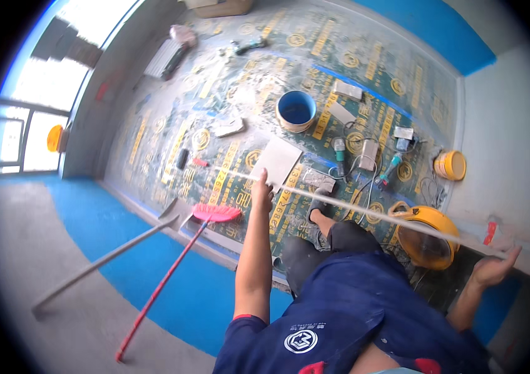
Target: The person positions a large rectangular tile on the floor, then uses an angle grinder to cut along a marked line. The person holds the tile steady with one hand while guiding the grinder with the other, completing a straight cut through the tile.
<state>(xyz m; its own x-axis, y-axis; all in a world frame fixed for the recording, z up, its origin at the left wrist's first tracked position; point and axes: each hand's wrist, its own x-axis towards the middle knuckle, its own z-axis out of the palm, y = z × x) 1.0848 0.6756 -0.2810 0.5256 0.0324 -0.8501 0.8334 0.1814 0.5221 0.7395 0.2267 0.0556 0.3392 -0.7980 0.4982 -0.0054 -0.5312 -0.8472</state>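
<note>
In the head view, the step in hand appears to be handling a long pale strip [364,209], slanting from the frame's centre to lower right. The left hand [262,192], near centre, curls closed around it; the right hand [495,269], lower right, meets its end with fingers partly extended, grip unclear. Moving it likely calls for clearing the yellow tub [425,215].

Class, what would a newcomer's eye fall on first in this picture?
Probably the long pale strip, slanting across the picture from beyond the left hand to the right hand. Next might come the bright pink broom, left of the left hand, and the blue-lined bucket, standing in the upper middle.
</note>
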